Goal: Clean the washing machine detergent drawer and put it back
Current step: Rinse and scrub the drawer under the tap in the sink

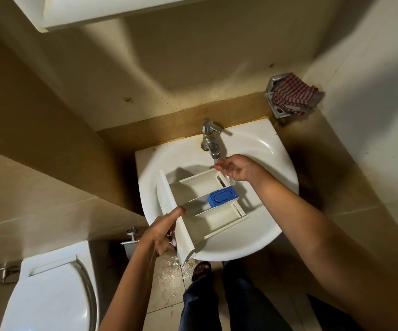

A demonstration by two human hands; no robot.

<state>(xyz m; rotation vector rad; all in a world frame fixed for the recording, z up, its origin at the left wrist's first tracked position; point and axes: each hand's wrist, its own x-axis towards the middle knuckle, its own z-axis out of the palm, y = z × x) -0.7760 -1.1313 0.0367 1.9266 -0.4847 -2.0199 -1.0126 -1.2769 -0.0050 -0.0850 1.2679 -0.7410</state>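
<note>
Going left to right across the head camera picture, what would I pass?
Toilet lid → left hand, gripping the detergent drawer → blue insert inside the drawer → striped cloth in the far corner.

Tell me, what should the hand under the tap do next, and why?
Probably tip its water into the drawer. The right hand is cupped under the running tap, and the left hand holds the drawer in the sink right beside it.

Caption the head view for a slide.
Left hand holds detergent drawer over sink; right hand cups water under tap.
</note>
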